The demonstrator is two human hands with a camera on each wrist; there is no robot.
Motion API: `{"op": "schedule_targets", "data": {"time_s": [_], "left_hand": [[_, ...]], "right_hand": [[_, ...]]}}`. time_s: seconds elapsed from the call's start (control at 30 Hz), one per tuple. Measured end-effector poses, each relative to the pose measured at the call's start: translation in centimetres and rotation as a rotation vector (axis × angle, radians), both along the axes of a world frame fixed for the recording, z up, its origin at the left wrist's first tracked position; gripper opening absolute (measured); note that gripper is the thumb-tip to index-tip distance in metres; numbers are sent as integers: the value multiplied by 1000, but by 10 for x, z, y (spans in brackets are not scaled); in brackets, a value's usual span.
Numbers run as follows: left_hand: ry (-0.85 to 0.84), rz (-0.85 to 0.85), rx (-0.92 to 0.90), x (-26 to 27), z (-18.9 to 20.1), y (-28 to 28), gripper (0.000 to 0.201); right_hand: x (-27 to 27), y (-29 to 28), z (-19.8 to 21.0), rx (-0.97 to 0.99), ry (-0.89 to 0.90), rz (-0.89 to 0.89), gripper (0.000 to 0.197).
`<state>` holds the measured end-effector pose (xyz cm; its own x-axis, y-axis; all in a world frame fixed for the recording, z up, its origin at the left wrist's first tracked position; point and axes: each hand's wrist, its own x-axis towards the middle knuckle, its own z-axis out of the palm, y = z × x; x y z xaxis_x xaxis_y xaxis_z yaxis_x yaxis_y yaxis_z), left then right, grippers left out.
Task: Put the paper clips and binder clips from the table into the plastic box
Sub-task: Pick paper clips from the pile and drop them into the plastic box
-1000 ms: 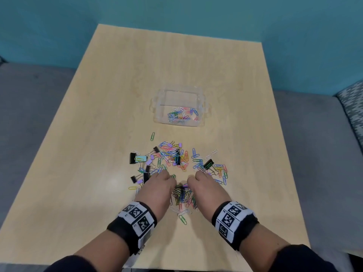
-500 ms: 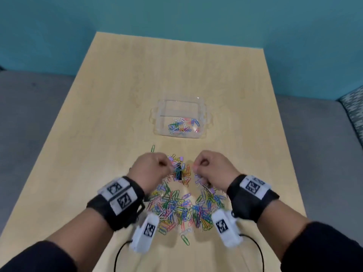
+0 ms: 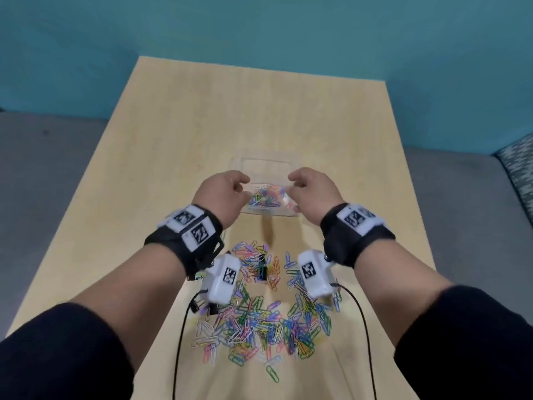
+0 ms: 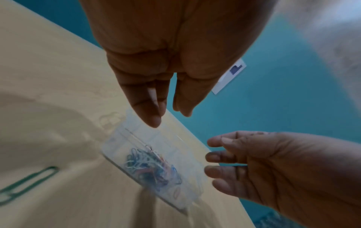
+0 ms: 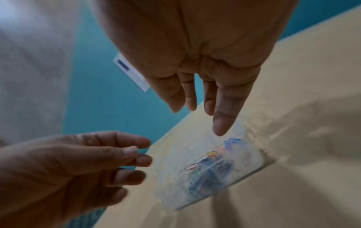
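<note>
The clear plastic box (image 3: 291, 163) stands mid-table with several coloured paper clips (image 3: 264, 196) in it. Both hands hover just above it. My left hand (image 3: 230, 189) is over its left end and my right hand (image 3: 302, 187) over its right end. The wrist views show the fingers of the left hand (image 4: 168, 112) and of the right hand (image 5: 203, 114) straight and spread, with nothing held. Below them lies the box (image 4: 117, 138) (image 5: 175, 185). A big pile of paper clips (image 3: 259, 321) with black binder clips (image 3: 262, 273) lies nearer me on the table.
The wooden table (image 3: 202, 125) is bare behind and beside the box. A lone green paper clip (image 4: 29, 180) lies left of the box. Wrist-camera cables (image 3: 178, 342) hang over the pile. A teal wall and grey floor surround the table.
Both hands lifted from the pile, travelled forward to above the box and went from curled to spread fingers. The head camera tilted, so the pile now sits lower in view.
</note>
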<state>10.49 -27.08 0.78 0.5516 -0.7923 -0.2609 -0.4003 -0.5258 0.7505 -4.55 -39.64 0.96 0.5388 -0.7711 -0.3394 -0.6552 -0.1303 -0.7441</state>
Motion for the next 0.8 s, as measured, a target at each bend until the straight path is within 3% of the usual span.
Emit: {"op": "schedule_targets", "data": {"time_s": [0.1,0.23,0.3,0.37,0.47,0.53,0.8], "left_hand": [[-165,-105,27,-27,5,51,32],[-243,-375,91,-87,-7,138,21],[-279,-466,159,-112,-23,172,16],[-306,-494,240,-133,-37,192,31],[-448,-484,288,-151,-49,195,78],[-490,-484,277,-155,-53,186,88],[-493,-466,297,-144,-66,146,48]], "right_hand": [[-48,36,4,-230,123,165,30],[-119,117,-12,-216,212,492,33],[-150,154,-25,-250,296,567,41],[-171,182,-32,-262,374,561,57],[-176,203,-45,-314,446,527,80],[-167,207,-50,-350,466,536,86],[-114,192,-58,-408,426,574,57]]}}
